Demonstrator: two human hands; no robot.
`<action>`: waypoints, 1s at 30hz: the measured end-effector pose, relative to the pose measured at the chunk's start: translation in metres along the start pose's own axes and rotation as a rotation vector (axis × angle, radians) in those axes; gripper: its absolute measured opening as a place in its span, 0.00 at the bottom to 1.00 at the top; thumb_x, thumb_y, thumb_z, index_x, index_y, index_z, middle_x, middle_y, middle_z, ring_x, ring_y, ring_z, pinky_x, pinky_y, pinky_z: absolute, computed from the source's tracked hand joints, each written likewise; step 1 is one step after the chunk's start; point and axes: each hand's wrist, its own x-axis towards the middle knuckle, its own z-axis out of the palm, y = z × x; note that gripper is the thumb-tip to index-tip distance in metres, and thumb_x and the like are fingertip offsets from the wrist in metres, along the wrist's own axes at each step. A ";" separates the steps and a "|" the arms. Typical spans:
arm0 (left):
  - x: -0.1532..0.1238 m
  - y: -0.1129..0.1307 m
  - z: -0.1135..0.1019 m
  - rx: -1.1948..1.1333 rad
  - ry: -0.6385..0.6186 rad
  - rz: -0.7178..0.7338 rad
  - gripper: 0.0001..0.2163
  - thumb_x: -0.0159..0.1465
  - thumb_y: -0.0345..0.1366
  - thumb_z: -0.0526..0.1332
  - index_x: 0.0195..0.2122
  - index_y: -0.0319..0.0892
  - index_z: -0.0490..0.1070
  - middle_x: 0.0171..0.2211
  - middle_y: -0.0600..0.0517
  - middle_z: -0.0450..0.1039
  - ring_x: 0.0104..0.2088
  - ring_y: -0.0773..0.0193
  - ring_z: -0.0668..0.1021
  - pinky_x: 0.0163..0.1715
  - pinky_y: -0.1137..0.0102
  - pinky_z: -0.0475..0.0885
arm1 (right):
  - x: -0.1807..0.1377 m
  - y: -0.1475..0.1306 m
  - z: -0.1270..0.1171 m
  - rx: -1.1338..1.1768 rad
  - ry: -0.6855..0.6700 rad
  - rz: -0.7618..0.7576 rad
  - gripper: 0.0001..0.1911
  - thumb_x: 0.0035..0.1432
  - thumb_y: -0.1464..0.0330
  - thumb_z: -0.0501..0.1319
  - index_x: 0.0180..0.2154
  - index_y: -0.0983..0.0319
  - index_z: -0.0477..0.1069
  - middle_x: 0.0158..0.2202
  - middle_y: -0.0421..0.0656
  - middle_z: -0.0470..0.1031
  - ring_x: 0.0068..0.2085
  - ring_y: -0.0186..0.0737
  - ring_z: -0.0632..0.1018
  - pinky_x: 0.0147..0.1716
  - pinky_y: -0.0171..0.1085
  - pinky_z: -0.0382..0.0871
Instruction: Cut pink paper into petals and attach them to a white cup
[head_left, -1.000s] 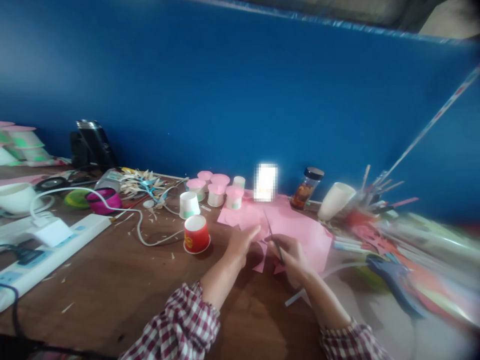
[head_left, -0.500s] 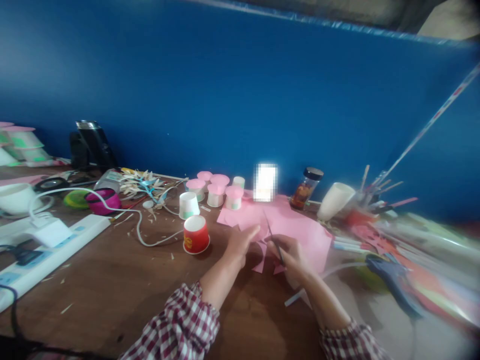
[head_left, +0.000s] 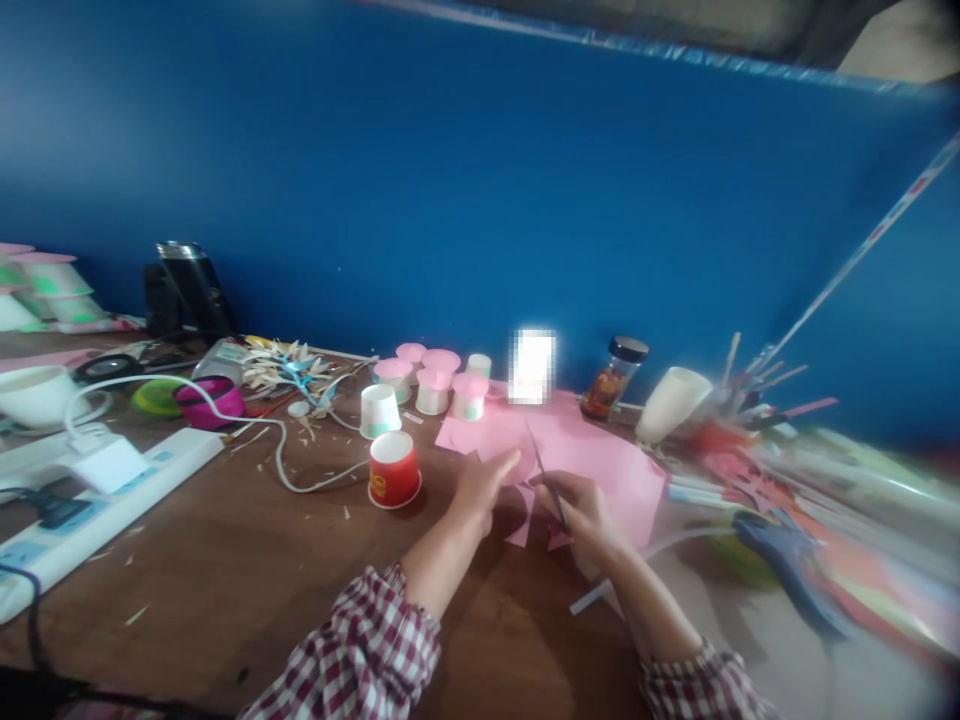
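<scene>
My left hand (head_left: 478, 492) is closed on the near edge of a piece of pink paper (head_left: 516, 464), thumb stretched out along it. In my right hand (head_left: 591, 515) is a pair of scissors (head_left: 553, 490), with the dark blades pointing away from me at the paper. Curved pink strips (head_left: 520, 525) hang below the cut edge between my hands. Beyond them a larger pink sheet (head_left: 622, 465) lies on the table. Left of my left hand stands a red paper cup (head_left: 394, 475), and behind it a white paper cup (head_left: 379, 412).
Several small cups with pink paper discs (head_left: 433, 378) stand behind the white cup. A dark-lidded jar (head_left: 611, 385) and a leaning white cup (head_left: 673, 402) are at the back right. A glue gun (head_left: 787, 570) lies right. A power strip (head_left: 180, 460) with cables is left.
</scene>
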 end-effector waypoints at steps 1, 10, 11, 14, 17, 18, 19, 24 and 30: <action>0.000 0.000 0.000 0.005 0.007 0.000 0.25 0.43 0.40 0.74 0.41 0.36 0.73 0.35 0.42 0.78 0.35 0.54 0.79 0.34 0.64 0.74 | 0.000 0.000 0.000 0.007 -0.004 0.004 0.24 0.51 0.52 0.63 0.36 0.68 0.75 0.17 0.37 0.67 0.18 0.32 0.68 0.16 0.30 0.60; -0.003 0.003 0.000 -0.014 -0.079 0.003 0.23 0.43 0.40 0.73 0.40 0.36 0.75 0.34 0.44 0.78 0.35 0.53 0.80 0.37 0.62 0.73 | -0.001 0.002 -0.002 0.077 -0.021 0.029 0.22 0.51 0.53 0.64 0.38 0.66 0.74 0.19 0.37 0.67 0.20 0.31 0.69 0.18 0.29 0.61; -0.003 0.003 0.000 -0.018 -0.080 0.009 0.23 0.43 0.40 0.73 0.40 0.36 0.75 0.34 0.44 0.78 0.36 0.53 0.80 0.37 0.62 0.73 | -0.001 0.003 -0.002 0.087 -0.023 0.029 0.22 0.51 0.53 0.64 0.37 0.66 0.74 0.19 0.37 0.67 0.20 0.31 0.68 0.17 0.29 0.61; -0.003 0.004 0.000 -0.010 -0.079 0.013 0.23 0.43 0.40 0.73 0.40 0.36 0.75 0.35 0.44 0.78 0.35 0.53 0.80 0.37 0.62 0.73 | 0.000 0.005 -0.003 0.094 -0.032 0.019 0.21 0.52 0.54 0.64 0.37 0.66 0.74 0.18 0.37 0.67 0.19 0.31 0.68 0.16 0.28 0.59; -0.004 0.004 0.000 0.004 -0.066 0.005 0.23 0.43 0.40 0.73 0.39 0.36 0.75 0.34 0.43 0.78 0.35 0.54 0.80 0.36 0.63 0.73 | 0.000 0.006 -0.003 0.099 -0.042 0.010 0.20 0.52 0.55 0.64 0.37 0.66 0.74 0.18 0.36 0.66 0.19 0.31 0.68 0.15 0.28 0.58; -0.004 0.005 0.000 0.006 -0.065 0.005 0.23 0.43 0.40 0.73 0.39 0.36 0.75 0.34 0.44 0.78 0.35 0.54 0.80 0.36 0.63 0.73 | 0.000 0.006 -0.003 0.098 -0.041 0.010 0.20 0.53 0.55 0.64 0.37 0.66 0.74 0.18 0.37 0.66 0.19 0.31 0.68 0.15 0.28 0.58; -0.004 0.005 0.000 0.006 -0.068 0.007 0.23 0.43 0.40 0.73 0.38 0.36 0.75 0.33 0.44 0.78 0.34 0.54 0.80 0.35 0.63 0.73 | 0.001 0.006 -0.004 0.095 -0.041 0.008 0.20 0.53 0.55 0.64 0.37 0.66 0.74 0.19 0.37 0.66 0.19 0.31 0.68 0.15 0.28 0.58; -0.004 0.006 0.001 0.012 -0.091 0.021 0.22 0.43 0.41 0.73 0.37 0.35 0.75 0.31 0.44 0.78 0.33 0.54 0.80 0.35 0.63 0.73 | 0.000 0.000 -0.004 0.062 -0.040 0.001 0.21 0.52 0.54 0.64 0.36 0.67 0.75 0.18 0.37 0.66 0.19 0.31 0.68 0.16 0.29 0.59; -0.002 0.004 -0.001 0.024 -0.106 0.013 0.22 0.44 0.41 0.73 0.39 0.35 0.75 0.32 0.44 0.78 0.34 0.54 0.80 0.33 0.64 0.73 | 0.001 -0.002 -0.004 0.045 -0.030 0.032 0.22 0.50 0.54 0.64 0.36 0.67 0.75 0.17 0.37 0.67 0.18 0.31 0.68 0.15 0.29 0.60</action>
